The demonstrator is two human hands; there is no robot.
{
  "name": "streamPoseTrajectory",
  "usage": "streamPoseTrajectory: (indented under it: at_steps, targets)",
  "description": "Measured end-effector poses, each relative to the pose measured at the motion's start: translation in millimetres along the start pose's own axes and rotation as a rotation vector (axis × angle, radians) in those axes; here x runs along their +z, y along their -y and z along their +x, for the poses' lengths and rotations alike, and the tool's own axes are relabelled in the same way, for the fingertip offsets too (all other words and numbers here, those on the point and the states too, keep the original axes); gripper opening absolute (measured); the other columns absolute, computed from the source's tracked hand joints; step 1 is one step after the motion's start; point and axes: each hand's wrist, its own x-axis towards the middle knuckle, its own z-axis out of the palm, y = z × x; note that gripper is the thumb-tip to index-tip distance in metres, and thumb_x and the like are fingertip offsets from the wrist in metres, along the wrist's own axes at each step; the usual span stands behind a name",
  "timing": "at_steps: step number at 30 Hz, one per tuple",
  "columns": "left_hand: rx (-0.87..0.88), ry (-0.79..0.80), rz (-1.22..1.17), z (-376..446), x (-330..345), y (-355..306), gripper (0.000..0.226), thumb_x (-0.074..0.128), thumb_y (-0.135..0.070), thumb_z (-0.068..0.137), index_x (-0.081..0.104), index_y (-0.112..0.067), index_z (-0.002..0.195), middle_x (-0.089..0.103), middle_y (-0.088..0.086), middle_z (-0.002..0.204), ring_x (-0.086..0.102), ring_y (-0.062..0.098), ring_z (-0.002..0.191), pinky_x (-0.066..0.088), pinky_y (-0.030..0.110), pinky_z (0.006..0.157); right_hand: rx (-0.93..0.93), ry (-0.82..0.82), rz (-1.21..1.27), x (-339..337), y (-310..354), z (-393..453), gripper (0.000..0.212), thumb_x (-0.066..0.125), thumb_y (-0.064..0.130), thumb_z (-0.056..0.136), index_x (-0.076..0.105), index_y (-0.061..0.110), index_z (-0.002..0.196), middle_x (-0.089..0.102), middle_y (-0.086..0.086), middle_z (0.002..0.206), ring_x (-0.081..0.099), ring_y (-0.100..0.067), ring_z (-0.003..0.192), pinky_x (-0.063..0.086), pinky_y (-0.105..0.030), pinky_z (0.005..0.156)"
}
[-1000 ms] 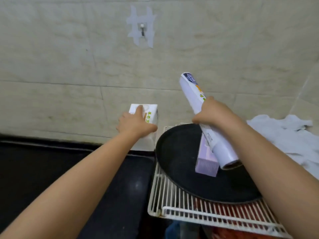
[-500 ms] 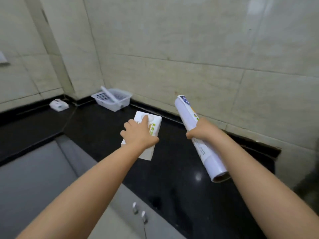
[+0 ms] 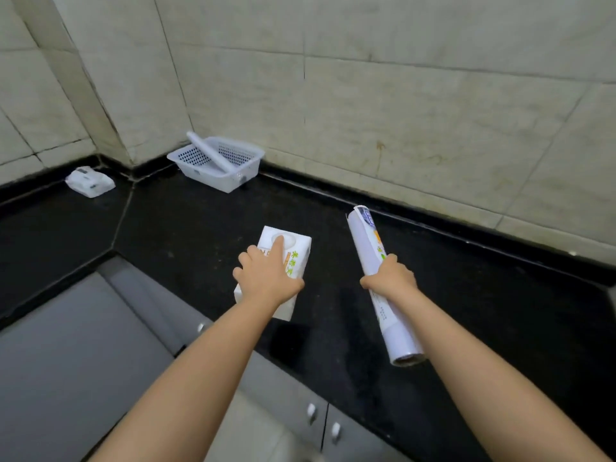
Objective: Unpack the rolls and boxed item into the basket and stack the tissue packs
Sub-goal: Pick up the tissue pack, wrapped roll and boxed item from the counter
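Two loads carried at once toward the far basket (image 3: 216, 163).
Head view: left hand (image 3: 268, 281) fingers grip the pack (image 3: 295, 258) from above; right hand (image 3: 390, 278) wraps the roll (image 3: 380, 281) mid-length, above the table (image 3: 186, 221). Either load could slip, I judge; the roll's long free end could tip.

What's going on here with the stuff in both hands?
A person is carrying things along a black kitchen counter. The left hand grips a white tissue pack, and the right hand holds a long wrapped roll around its middle. Ahead, in the corner by the tiled wall, sits a white basket with one roll already leaning inside it. Another tissue pack lies on the counter farther left. Neither carried item has been put down yet.
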Motion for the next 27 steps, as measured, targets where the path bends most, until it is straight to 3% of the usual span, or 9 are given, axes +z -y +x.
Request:
streamPoseTrajectory:
  at_steps: [4,12,19,24,27]
  targets:
    - [0.066,0.082,0.030,46,34,-19,0.080,0.064,-0.046,0.072,0.021,-0.031,0.138,0.038,0.016,0.125,0.037,0.033,0.113,0.035,0.044,0.094,0.169,-0.070,0.034,15,-24,39,0.065,0.067,0.029,0.073,0.036,0.002,0.123,0.049,-0.020,0.128,0.047,-0.037,0.118,0.045,-0.040,0.091]
    - [0.254,0.251,0.049,93,107,-86,0.085,0.063,-0.047,0.072,0.016,-0.032,0.141,0.036,0.014,0.125,0.038,0.030,0.111,0.035,0.040,0.094,0.466,-0.164,0.047,31,-87,66,0.065,0.067,0.029,0.075,0.034,0.000,0.123,0.049,-0.023,0.126,0.044,-0.038,0.118,0.044,-0.043,0.092]
    - [0.371,0.340,0.088,99,155,-116,0.081,0.055,-0.050,0.079,0.009,-0.035,0.143,0.026,0.018,0.136,0.034,0.032,0.117,0.032,0.044,0.099,0.547,-0.159,-0.050,46,-111,72,0.087,0.063,0.031,0.079,0.009,0.009,0.143,0.038,-0.021,0.136,0.038,-0.037,0.123,0.037,-0.044,0.100]
    - [0.460,0.352,0.205,102,160,-115,0.077,0.041,-0.058,0.086,0.002,-0.031,0.146,-0.002,0.023,0.153,0.004,0.037,0.141,0.014,0.056,0.111,0.552,-0.160,-0.044,48,-107,71,0.088,0.058,0.043,0.081,0.004,0.014,0.144,0.036,-0.017,0.139,0.036,-0.034,0.126,0.034,-0.044,0.102]
    - [0.612,0.327,0.239,103,144,-122,0.067,0.039,-0.054,0.089,0.015,-0.024,0.145,-0.001,0.019,0.155,0.000,0.033,0.143,0.011,0.055,0.114,0.512,-0.189,-0.048,31,-102,58,0.080,0.052,0.048,0.084,0.010,0.015,0.144,0.036,-0.015,0.139,0.035,-0.033,0.127,0.033,-0.045,0.103]
